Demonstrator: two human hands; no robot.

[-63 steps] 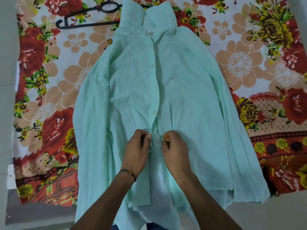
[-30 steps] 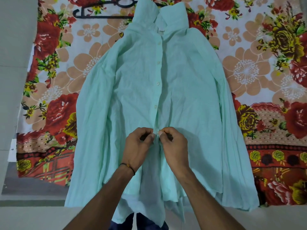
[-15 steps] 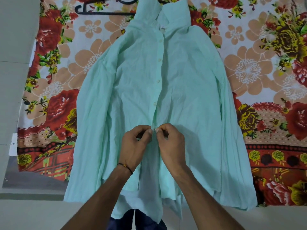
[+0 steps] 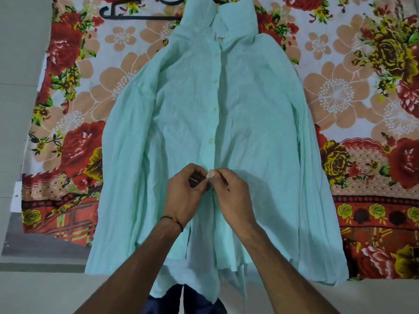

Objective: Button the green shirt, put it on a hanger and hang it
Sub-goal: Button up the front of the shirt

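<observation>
shirt (image 4: 260, 114) is lying flat, front up, in the middle of the flowery sheet (image 4: 362, 98). its collar is pointing at the sheet's far edge and its hem is spilling over the near edge onto the floor (image 4: 45, 291). sleeves are lying straight down each side. both hands are working close together on the front opening, just below a row of buttons (image 4: 212, 109). left hand (image 4: 184, 196) is pinching one front edge, right hand (image 4: 231, 196) is pinching the other, fingertips touching. can't tell if a button is going through there, the fingers are covering it. black hanger (image 4: 136, 17) is lying at the far edge, left of the collar, one end going under it. thin dark band (image 4: 172, 219) is sitting on the left wrist.
</observation>
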